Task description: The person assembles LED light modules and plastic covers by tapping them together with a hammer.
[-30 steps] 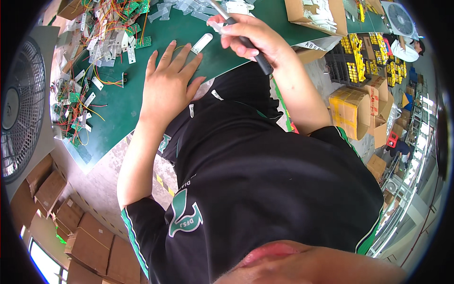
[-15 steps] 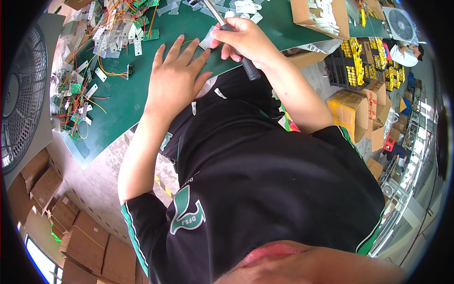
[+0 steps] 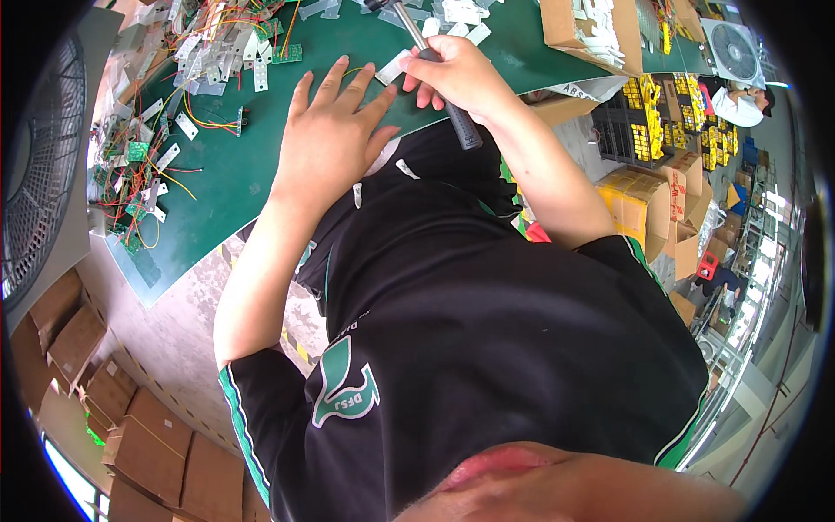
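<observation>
My right hand [image 3: 470,80] is wrapped round the black grip of a hammer [image 3: 461,128]. Its metal shaft points away from me, and its head reaches the top edge of the picture. My left hand [image 3: 327,137] lies palm down on the green tabletop [image 3: 228,178], fingers stretched and spread. Between the two hands, by my right fingertips, is a small pale flat strip [image 3: 393,69]. A thin yellow wire [image 3: 351,71] runs beside the left fingertips. Whether my right fingers touch the strip is hard to make out.
Left of my hands lies a tangled heap of green circuit boards [image 3: 137,151], coloured wires and white perforated strips. Pale plastic pieces [image 3: 461,12] are scattered at the far side. An open carton [image 3: 565,26] of white parts stands far right. A large fan [image 3: 39,165] is at the left.
The view has shifted slightly. My left fingers have drawn back a little from the pale strip, which now shows more fully. The hammer stays in my right hand.
</observation>
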Demonstrator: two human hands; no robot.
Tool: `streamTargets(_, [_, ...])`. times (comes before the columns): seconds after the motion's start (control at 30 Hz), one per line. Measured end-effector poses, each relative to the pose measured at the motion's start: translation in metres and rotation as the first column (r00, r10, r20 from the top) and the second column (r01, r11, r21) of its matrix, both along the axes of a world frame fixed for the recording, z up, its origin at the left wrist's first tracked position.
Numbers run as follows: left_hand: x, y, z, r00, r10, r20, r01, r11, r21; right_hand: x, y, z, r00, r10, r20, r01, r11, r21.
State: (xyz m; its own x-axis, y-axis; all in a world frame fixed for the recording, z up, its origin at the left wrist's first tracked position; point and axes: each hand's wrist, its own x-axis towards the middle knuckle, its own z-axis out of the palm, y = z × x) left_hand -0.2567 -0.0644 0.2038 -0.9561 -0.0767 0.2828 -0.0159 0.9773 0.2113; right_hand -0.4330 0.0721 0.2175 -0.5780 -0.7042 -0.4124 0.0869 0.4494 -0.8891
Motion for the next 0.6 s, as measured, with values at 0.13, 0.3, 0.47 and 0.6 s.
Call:
streamTargets(0.13, [0.000,0.000,0.000,1.000,0.003,0.001,-0.003,1.000,0.001,-0.001,-0.005,0.004,0.990,0.075,-0.121,-0.060,0.991,0.120])
streamTargets(0.3, [0.000,-0.001,0.000,0.999,-0.002,0.051,0.003,1.000,-0.027,0.002,-0.014,0.019,0.909,0.236,-0.343,-0.092,0.918,0.387])
streamTargets(0.47, [0.000,0.000,0.000,0.999,-0.001,0.052,0.002,1.000,-0.017,0.000,0.011,-0.004,0.859,0.107,-0.500,-0.066,0.993,0.099])
streamTargets(0.6, [0.001,-0.001,-0.001,0.999,-0.002,0.040,0.002,1.000,-0.004,0.022,0.047,0.014,0.788,0.058,-0.613,-0.121,0.991,-0.062])
